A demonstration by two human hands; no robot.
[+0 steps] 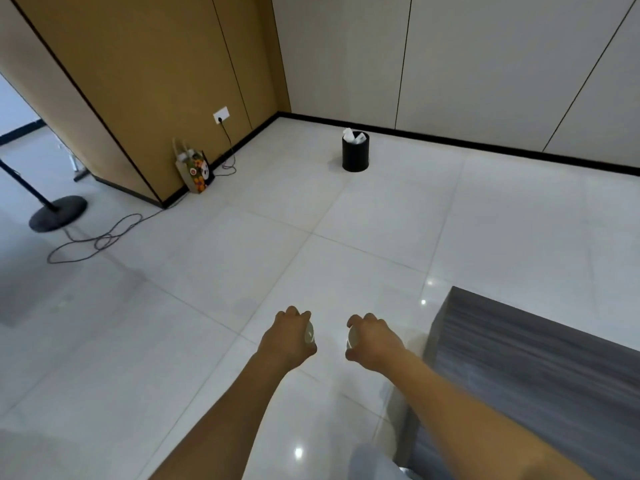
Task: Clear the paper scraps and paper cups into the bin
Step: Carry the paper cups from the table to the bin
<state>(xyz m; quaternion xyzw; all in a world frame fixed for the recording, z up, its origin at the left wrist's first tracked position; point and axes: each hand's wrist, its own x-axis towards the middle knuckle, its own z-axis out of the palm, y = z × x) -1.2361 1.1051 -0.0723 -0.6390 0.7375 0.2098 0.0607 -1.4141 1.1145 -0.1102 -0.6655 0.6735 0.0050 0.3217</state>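
While gripped low at six o'clock: one paper cup (309, 333) inside curled left hand (288, 336), another cup (353, 337) inside curled right hand (373, 340). Black bin (355, 154), holding white scraps (353, 136), far off at twelve o'clock. Grey table (526, 372) at four o'clock.

I see a black cylindrical bin (355, 154) with white paper scraps (353, 136) at its rim. The glossy tiled floor (381, 220) is white. Wall panels: tan wood (145, 64), off-white (485, 57). The bench (540, 368) is streaked grey.
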